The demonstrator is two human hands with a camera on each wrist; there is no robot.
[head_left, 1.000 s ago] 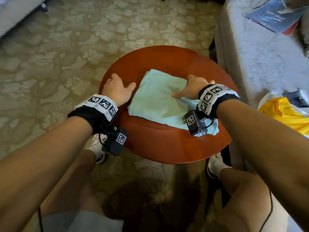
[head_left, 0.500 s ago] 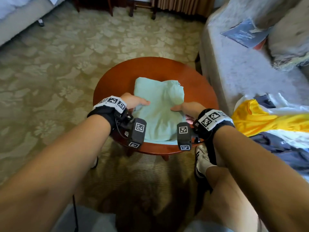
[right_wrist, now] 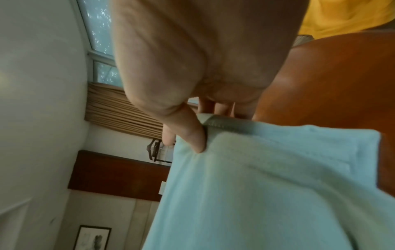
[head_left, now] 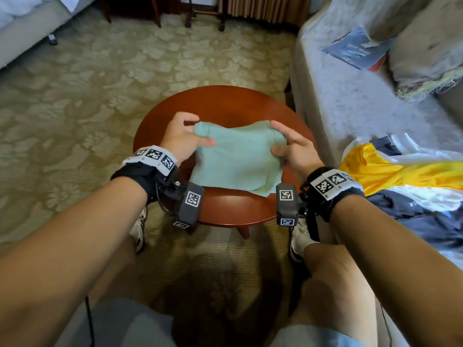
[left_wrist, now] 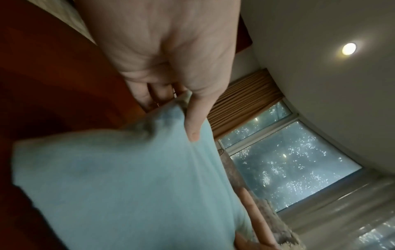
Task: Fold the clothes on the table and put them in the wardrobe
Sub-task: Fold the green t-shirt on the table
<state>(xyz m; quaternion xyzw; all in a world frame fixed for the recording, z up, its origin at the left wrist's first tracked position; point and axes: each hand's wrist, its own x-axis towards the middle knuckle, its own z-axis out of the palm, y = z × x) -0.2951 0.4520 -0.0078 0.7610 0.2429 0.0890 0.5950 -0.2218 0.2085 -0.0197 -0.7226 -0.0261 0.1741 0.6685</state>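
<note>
A folded light-teal garment (head_left: 238, 156) is lifted at its far edge above the round red-brown wooden table (head_left: 225, 103), its near edge hanging down to the tabletop. My left hand (head_left: 185, 139) pinches its left far corner, thumb on top and fingers underneath. My right hand (head_left: 288, 144) pinches the right far corner the same way. In the left wrist view the thumb presses into the teal garment (left_wrist: 128, 186). In the right wrist view the thumb pinches the teal garment (right_wrist: 267, 186) near a stitched hem.
A grey sofa (head_left: 350, 101) stands right of the table with a blue booklet (head_left: 355, 50) on it. A yellow garment (head_left: 390, 171) and dark blue and white clothes (head_left: 426, 216) lie at the right. Patterned carpet (head_left: 75, 96) spreads left; chair legs (head_left: 190, 13) stand beyond.
Both hands went from lying flat on the garment on the table to pinching its far corners and lifting it. The head view tilted up and back.
</note>
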